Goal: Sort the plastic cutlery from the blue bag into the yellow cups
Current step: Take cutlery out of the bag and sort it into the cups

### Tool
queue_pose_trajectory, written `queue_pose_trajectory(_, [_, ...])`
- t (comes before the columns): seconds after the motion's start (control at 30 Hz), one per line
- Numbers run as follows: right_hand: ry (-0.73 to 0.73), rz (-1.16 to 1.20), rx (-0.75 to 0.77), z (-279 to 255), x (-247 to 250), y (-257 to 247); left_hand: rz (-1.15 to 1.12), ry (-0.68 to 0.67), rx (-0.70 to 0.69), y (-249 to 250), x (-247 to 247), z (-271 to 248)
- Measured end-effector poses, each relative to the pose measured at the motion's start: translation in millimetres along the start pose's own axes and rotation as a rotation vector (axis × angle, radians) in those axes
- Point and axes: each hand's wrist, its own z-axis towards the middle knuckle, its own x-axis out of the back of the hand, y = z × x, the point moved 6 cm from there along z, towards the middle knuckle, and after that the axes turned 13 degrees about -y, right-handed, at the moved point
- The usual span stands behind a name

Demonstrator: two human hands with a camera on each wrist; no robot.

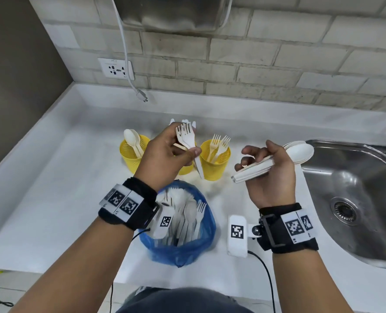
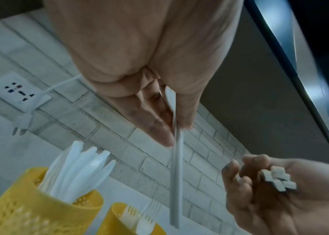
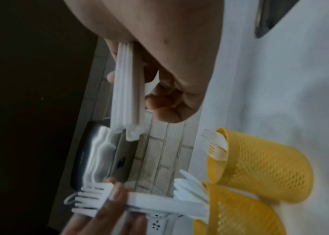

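My left hand [image 1: 185, 148] pinches a few white plastic forks [image 1: 187, 133] above the middle yellow cup [image 1: 186, 170], tines up. In the left wrist view a fork handle [image 2: 176, 167] hangs down from its fingertips. My right hand [image 1: 255, 155] grips a bundle of white spoons [image 1: 299, 152] to the right of the cups, bowls toward the sink. The left cup [image 1: 128, 155] holds spoons, the right cup [image 1: 215, 168] forks, and the middle cup holds knives [image 2: 79, 168]. The open blue bag [image 1: 183, 247] with more cutlery sits under my left wrist.
A steel sink [image 1: 354, 199] is set in the white counter [image 1: 52, 188] at the right. A wall socket [image 1: 116, 68] and a dangling white plug [image 1: 142, 97] are on the tiled wall behind the cups. A black cable [image 1: 266, 274] runs off the front edge.
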Motion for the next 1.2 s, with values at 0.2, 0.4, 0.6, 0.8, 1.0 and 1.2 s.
queue_pose_trajectory(0.2, [0.133,-0.35,0.025,0,5,4,0.232,-0.001,-0.058,0,-1,47])
queue_pose_trajectory(0.4, [0.133,-0.541,-0.031,-4,1,9,0.369,-0.072,-0.038,-21,-16,81])
queue_pose_trajectory(0.6, [0.174,-0.665,-0.046,-7,-2,4,0.49,-0.155,0.027,-48,-31,100])
queue_pose_trajectory(0.8, [0.211,-0.686,-0.075,-4,6,9,0.646,-0.181,0.069,-58,-37,106])
queue_pose_trajectory(1.0, [0.207,-0.758,-0.123,0,9,18,0.614,-0.165,0.14,-67,-37,105])
queue_pose_trajectory(1.2, [0.196,-0.787,-0.14,4,10,21,0.618,-0.052,0.038,-47,-26,90])
